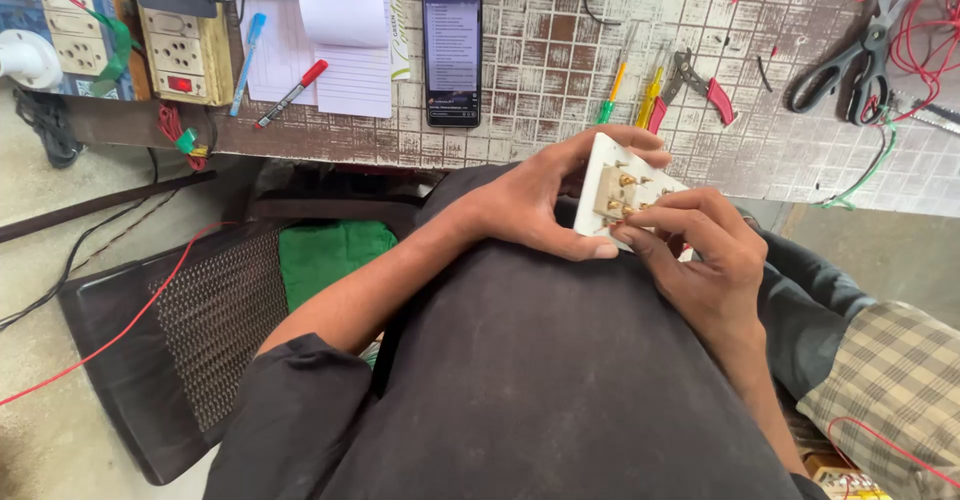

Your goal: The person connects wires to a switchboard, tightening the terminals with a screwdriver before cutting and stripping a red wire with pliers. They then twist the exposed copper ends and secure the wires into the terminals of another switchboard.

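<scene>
My left hand (545, 200) grips a white electrical switch plate (605, 175) by its left edge, back side up, over my dark-clothed lap. Brass screw terminals (622, 195) show on the plate's back. My right hand (700, 255) pinches at the terminals on the plate's lower right with thumb and fingertips; whether it holds a small part or wire is too small to tell.
A worn tiled table (560, 70) holds a smartphone (452, 57), a notepad (330, 40), a red pen (292, 92), a blue pen (247, 60), screwdrivers (612, 93), red-handled pliers (695, 85), scissors (850, 60), red wires and socket boards (180, 40). A dark chair (180, 350) stands left.
</scene>
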